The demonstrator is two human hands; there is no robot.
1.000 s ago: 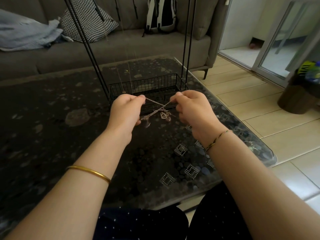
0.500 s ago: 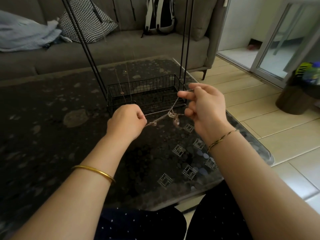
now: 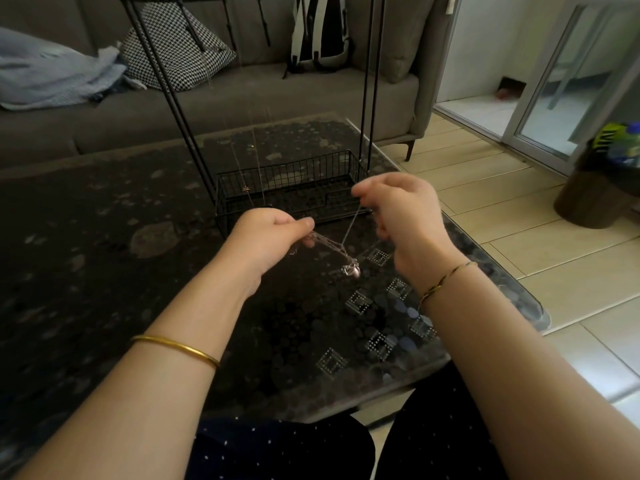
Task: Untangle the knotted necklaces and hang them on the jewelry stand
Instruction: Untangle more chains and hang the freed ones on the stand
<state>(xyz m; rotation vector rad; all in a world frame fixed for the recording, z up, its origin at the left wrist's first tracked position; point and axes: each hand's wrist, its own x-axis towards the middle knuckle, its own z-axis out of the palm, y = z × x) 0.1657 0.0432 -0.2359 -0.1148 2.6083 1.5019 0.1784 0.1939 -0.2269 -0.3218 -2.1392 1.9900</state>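
Observation:
A tangle of thin silver necklaces (image 3: 334, 249) stretches between my two hands above the dark table (image 3: 104, 271). My left hand (image 3: 268, 237) pinches one bunched end of the chains. My right hand (image 3: 403, 216) is higher and pinches a single strand that runs down to a small pendant knot (image 3: 350, 270) hanging below. The black wire jewelry stand (image 3: 291, 188), with a basket base and tall thin posts, is just behind my hands. Fine chains (image 3: 247, 174) hang on the stand at its left side.
A grey sofa (image 3: 242, 98) with a checked cushion (image 3: 176, 50), a blue blanket and a backpack lies behind the table. The table's right edge (image 3: 519, 296) borders a tiled floor with a dark pot (image 3: 595, 195) and a sliding door.
My right hand has lifted and drawn one strand upward, while my left hand stayed low. The pendant knot has dropped lower between the hands, and the chains now form a V.

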